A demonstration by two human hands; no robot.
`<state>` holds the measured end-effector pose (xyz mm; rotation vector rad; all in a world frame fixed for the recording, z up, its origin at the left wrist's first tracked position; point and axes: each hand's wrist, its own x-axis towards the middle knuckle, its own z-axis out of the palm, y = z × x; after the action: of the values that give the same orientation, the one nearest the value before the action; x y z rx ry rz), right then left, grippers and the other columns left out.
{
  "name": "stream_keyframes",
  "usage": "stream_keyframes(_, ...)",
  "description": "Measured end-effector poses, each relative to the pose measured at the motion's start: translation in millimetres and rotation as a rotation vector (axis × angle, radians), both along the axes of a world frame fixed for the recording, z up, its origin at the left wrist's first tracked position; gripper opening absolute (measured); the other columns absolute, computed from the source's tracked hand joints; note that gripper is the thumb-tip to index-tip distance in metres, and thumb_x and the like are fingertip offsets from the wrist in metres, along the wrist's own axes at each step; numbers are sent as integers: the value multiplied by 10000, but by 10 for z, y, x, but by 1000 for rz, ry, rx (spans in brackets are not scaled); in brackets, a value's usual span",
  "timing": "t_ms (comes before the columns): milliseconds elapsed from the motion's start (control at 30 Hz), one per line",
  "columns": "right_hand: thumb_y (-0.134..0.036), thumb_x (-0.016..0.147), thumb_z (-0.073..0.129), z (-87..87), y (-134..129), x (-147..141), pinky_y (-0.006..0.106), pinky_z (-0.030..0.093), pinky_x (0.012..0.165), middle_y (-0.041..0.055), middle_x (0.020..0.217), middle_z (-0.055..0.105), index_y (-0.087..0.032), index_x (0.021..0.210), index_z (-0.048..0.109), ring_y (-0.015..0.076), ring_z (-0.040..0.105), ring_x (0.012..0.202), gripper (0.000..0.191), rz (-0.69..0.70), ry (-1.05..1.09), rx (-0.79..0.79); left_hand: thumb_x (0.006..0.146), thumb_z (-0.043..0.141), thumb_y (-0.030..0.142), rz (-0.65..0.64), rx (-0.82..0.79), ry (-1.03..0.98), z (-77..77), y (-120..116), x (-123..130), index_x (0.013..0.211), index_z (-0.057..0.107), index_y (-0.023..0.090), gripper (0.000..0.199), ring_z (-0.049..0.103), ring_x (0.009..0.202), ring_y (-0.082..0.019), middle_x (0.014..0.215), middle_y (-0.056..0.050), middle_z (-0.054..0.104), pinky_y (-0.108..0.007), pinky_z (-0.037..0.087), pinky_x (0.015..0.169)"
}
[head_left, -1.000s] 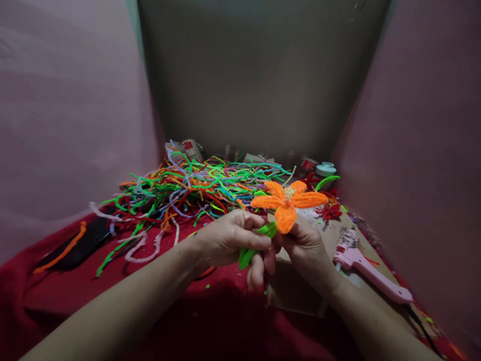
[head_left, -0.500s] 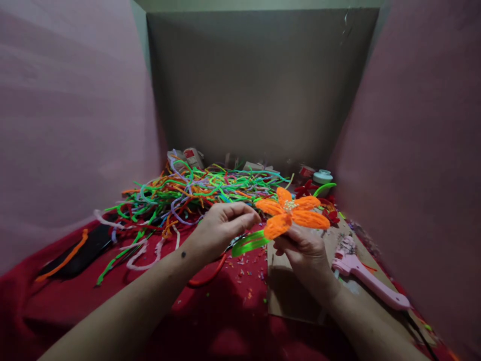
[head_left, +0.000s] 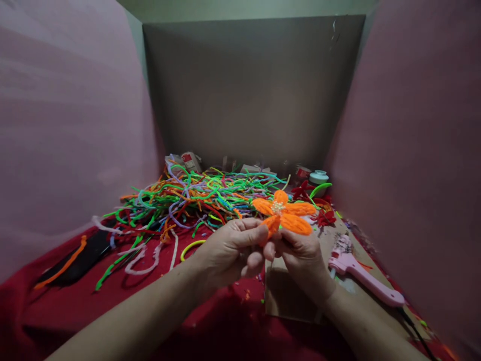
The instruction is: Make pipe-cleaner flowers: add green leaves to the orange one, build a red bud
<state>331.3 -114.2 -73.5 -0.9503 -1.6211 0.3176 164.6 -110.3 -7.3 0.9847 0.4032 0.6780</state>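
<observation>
We have an orange flower point(head_left: 295, 224) in both hands, raised above the tabletop point(head_left: 210, 326). We see five fuzzy petals spread around a cluster of pale beads point(head_left: 278, 206). The grip of our left hand point(head_left: 233, 245) is narrow, thumb and fingers pinching the petal at the flower's near left; the grip of our right hand point(head_left: 304, 255) is closed just under the flower, its fingertips partly hidden.

Red cloth covers our tabletop. Right of the flower, a pink glue gun point(head_left: 353, 266) lies on cardboard point(head_left: 289, 298); left of and behind the flower spreads a tangled pile of colourful fuzzy stems point(head_left: 203, 193). Well beyond the flower stands a grey panel point(head_left: 248, 90), with pinkish walls point(head_left: 75, 125) on either side. Our forearms angle inward, meeting at the flower.
</observation>
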Motion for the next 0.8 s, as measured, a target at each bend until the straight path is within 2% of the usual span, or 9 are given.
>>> stream_keyframes(100,-151,762,568,-6,2,6,330,504,660,22,755,691,-253,807,696,185,620,681,170,-27,34,9,697,706,389,-18,-32,-77,-89,-85,21,827,640,127,301,455,376,-37,651,-19,601,-147,364,333)
stream_keyframes(200,-177,734,609,-25,-16,17,343,508,685,17,781,706,-264,816,699,199,636,699,150,2,43,8,603,772,346,-42,-6,-42,-156,-213,57,926,637,133,409,492,420,-52,736,-27,607,-161,400,352)
stream_keyframes(267,-203,735,622,-32,-38,20,342,510,675,20,758,707,-260,804,702,201,640,678,120,29,35,-6,674,708,428,-28,3,-23,-166,-283,103,882,633,132,370,479,401,-51,696,-24,593,-160,370,337)
stream_keyframes(367,-208,752,608,-21,-65,14,330,514,655,29,749,709,-247,797,697,207,651,680,107,32,0,-7,744,613,507,31,93,-3,-111,-332,182,734,608,118,389,408,330,-47,508,10,507,-164,293,316)
stream_keyframes(533,-206,793,546,20,-57,-17,301,520,658,26,784,710,-243,864,672,190,652,709,149,-26,-80,189,765,632,334,185,200,188,8,-311,256,633,582,116,260,387,346,-21,481,28,498,-140,277,351)
stream_keyframes(633,-206,813,520,35,-39,-24,290,521,656,25,732,697,-234,808,657,181,642,707,139,-68,-107,212,788,592,308,248,342,298,18,-262,259,623,580,112,257,407,351,-31,461,23,504,-143,303,361)
stream_keyframes(700,-205,820,513,45,-34,-17,281,520,649,23,700,690,-228,766,650,177,641,700,148,-77,-112,201,790,577,311,252,382,327,19,-230,249,635,569,119,246,400,337,-37,455,26,505,-151,308,352)
stream_keyframes(800,-188,800,521,67,-38,2,252,515,590,15,663,683,-216,728,645,158,636,630,147,-53,-99,188,770,584,292,155,366,389,36,-212,206,708,582,131,173,399,324,-44,449,37,505,-156,303,341)
